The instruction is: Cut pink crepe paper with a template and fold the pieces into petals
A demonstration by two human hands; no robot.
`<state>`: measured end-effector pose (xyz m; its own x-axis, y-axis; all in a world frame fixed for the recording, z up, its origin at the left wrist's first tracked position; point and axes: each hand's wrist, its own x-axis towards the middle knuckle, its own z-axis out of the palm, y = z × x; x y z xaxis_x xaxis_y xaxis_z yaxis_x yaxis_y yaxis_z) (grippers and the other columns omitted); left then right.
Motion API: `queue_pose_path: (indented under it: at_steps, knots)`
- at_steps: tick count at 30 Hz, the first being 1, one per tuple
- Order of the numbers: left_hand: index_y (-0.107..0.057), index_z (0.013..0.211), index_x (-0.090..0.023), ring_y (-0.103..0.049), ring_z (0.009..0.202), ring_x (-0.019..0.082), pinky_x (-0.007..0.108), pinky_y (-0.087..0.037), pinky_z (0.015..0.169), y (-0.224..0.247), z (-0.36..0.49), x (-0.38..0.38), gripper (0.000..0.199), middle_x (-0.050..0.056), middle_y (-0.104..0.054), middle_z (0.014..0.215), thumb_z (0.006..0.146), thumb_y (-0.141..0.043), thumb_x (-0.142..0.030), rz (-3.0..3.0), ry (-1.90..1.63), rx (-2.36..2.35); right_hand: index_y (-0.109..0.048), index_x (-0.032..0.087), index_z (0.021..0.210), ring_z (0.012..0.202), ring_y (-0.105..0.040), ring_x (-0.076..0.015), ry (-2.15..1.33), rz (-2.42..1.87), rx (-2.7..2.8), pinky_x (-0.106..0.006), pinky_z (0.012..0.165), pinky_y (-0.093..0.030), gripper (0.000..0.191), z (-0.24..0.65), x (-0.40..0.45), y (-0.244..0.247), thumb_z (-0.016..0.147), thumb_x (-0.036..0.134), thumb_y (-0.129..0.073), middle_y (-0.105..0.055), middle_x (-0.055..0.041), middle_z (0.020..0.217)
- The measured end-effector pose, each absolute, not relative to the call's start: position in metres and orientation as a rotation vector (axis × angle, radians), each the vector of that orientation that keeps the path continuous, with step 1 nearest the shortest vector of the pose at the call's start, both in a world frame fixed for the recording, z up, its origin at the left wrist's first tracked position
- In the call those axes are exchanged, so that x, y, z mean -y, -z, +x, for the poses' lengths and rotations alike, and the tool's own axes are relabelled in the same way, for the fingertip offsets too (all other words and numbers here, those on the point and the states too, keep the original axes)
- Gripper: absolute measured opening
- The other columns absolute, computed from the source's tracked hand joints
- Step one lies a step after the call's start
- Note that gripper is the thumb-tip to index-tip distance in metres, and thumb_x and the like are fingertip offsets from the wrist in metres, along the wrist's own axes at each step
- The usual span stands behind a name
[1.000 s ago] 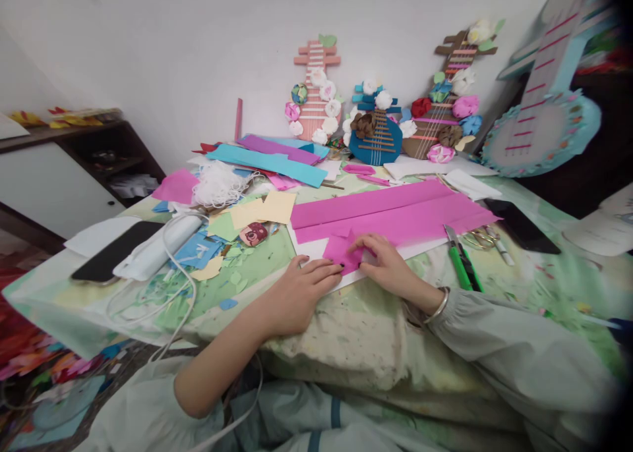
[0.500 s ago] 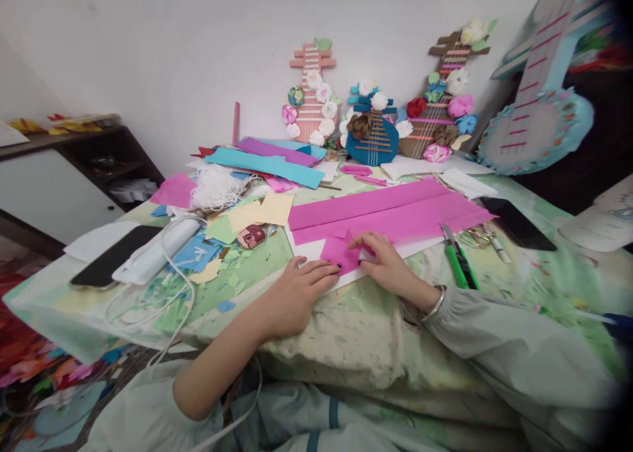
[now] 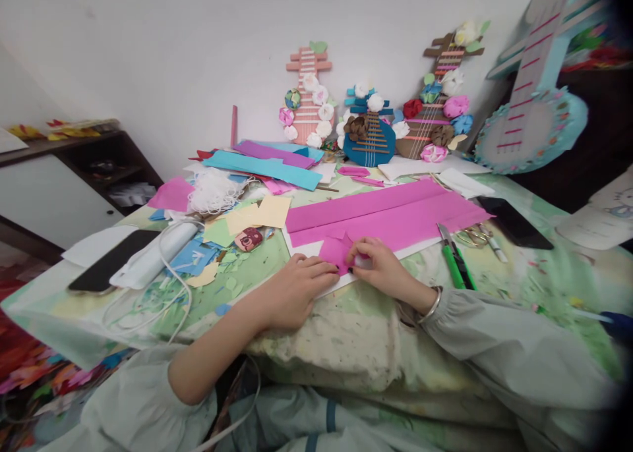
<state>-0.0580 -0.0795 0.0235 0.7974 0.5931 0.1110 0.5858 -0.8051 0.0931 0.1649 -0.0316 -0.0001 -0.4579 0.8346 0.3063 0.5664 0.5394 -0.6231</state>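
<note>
A small magenta paper piece (image 3: 332, 249) lies on a white sheet (image 3: 297, 248) near the table's front edge. My left hand (image 3: 299, 287) rests palm down, its fingertips on the left part of that piece. The thumb and fingers of my right hand (image 3: 378, 267) are pinched together on the right edge of the same piece. Just beyond both hands, long magenta paper strips (image 3: 376, 211) stretch across the white sheet. To the right of my right hand lies a green cutter (image 3: 452, 261) with its blade out.
Phones lie at left (image 3: 113, 261) and right (image 3: 517, 223). Scissors (image 3: 473, 236), cream paper scraps (image 3: 274, 210), white string (image 3: 215, 192) and a cable surround the work. Decorated paper instruments (image 3: 370, 136) lean against the wall behind blue strips (image 3: 267, 167).
My right hand's fingers have drawn together onto the magenta piece's edge. My left hand stays on the piece. The whole view has shifted slightly.
</note>
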Motion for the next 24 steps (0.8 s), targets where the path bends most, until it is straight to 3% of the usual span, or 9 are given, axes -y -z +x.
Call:
queue_pose_path:
  at_steps: [7, 13, 18, 24]
  knots:
    - [-0.046, 0.130, -0.018, -0.043, 0.125, 0.025, 0.044, -0.031, 0.103, -0.021, -0.063, 0.082, 0.054, 0.009, -0.049, 0.137, 0.077, -0.044, -0.009, 2.911, -0.230, -0.965, -0.067, 0.019, 0.085, 0.092, -0.050, -0.0224, -0.512, -0.987, 2.235, -0.039, 0.084, -0.040, 0.024, 0.171, 0.037, -0.004, 0.072, 0.001, -0.057, -0.058, -0.0065, 0.092]
    - [-0.040, 0.137, -0.018, -0.038, 0.131, 0.025, 0.045, -0.028, 0.108, -0.017, -0.068, 0.082, 0.057, 0.009, -0.044, 0.142, 0.080, -0.044, -0.011, 2.905, -0.203, -0.962, -0.068, 0.027, 0.109, 0.103, -0.045, -0.0253, -0.099, -0.641, 2.555, -0.043, 0.085, -0.039, 0.030, 0.181, 0.046, -0.009, 0.086, 0.014, -0.053, -0.056, -0.0100, 0.105]
    - [-0.042, 0.135, -0.020, -0.037, 0.133, 0.024, 0.045, -0.027, 0.110, -0.017, -0.071, 0.082, 0.057, 0.007, -0.043, 0.143, 0.079, -0.044, -0.011, 2.882, -0.184, -0.973, -0.073, 0.024, 0.099, 0.102, -0.045, -0.0257, 0.043, -0.674, 2.593, -0.042, 0.082, -0.039, 0.022, 0.186, 0.043, -0.013, 0.089, 0.024, -0.053, -0.057, -0.0116, 0.102]
    - [-0.048, 0.127, -0.018, -0.036, 0.134, 0.023, 0.045, -0.028, 0.111, -0.018, -0.071, 0.083, 0.049, 0.008, -0.041, 0.145, 0.079, -0.044, -0.010, 2.880, -0.180, -0.966, -0.073, 0.021, 0.085, 0.098, -0.047, -0.0249, 0.096, -0.676, 2.612, -0.042, 0.081, -0.038, 0.020, 0.193, 0.041, -0.021, 0.088, 0.023, -0.054, -0.059, -0.0110, 0.097]
